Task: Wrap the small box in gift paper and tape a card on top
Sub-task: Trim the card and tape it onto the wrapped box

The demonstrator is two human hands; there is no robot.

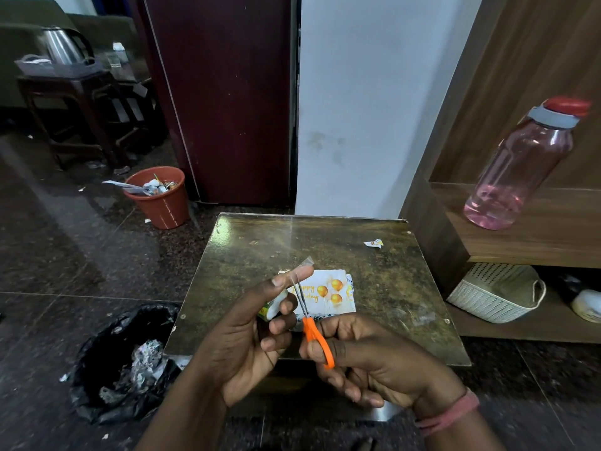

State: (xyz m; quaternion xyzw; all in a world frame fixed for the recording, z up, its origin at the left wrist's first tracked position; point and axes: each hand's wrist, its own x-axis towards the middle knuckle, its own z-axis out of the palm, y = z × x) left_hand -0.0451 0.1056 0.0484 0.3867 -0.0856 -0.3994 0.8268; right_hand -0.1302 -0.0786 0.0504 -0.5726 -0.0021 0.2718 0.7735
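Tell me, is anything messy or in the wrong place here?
Yes. A torn paper scrap lies alone near the table's far right corner, and more bits litter the floor around the full orange bin, which has paper poking over its rim.

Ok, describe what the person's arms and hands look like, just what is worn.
Both forearms are bare; no sleeves show. The left hand wears nothing, with no ring or band on its fingers. The right hand has a pinkish-red thread band wound round the wrist. No watch or gloves.
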